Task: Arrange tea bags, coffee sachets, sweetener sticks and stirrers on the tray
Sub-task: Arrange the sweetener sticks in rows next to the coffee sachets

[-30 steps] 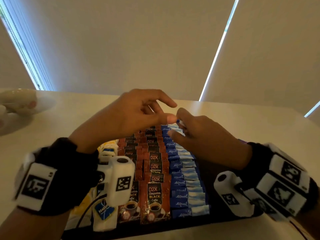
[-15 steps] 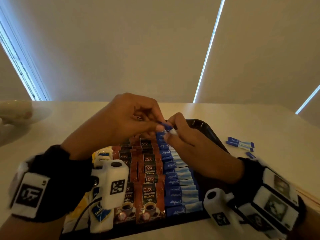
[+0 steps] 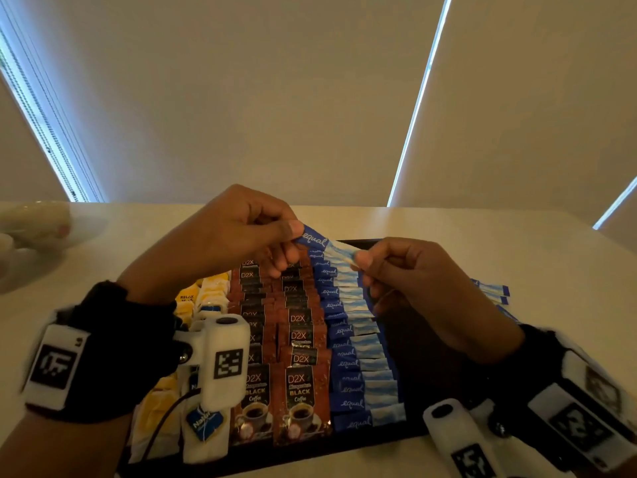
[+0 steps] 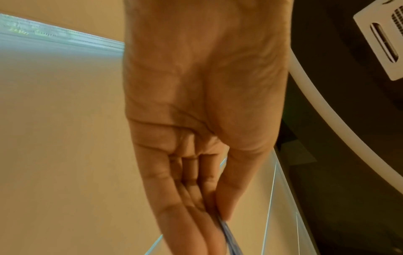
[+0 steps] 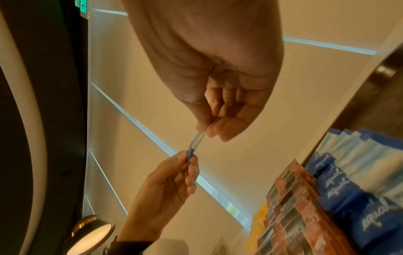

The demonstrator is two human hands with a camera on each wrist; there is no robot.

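A blue and white sweetener stick (image 3: 325,246) hangs above the far end of the black tray (image 3: 413,343). My left hand (image 3: 241,232) pinches its blue end and my right hand (image 3: 406,270) pinches its pale end. In the right wrist view the same stick (image 5: 195,143) spans between both hands. The tray holds a column of sweetener sticks (image 3: 358,353), two columns of brown coffee sachets (image 3: 282,339) and tea bags (image 3: 193,381) at the left. In the left wrist view the left hand's thumb and fingers close on the blue stick (image 4: 229,236).
Loose sweetener sticks (image 3: 493,293) lie on the pale table right of the tray. A blurred pale dish (image 3: 38,222) sits at the far left. The right part of the tray is dark and bare. Blinds stand behind the table.
Both hands have lifted and drawn apart, so the stick that was bunched between the fingertips now lies stretched out between them. The view tilted, showing the loose sticks at the right.
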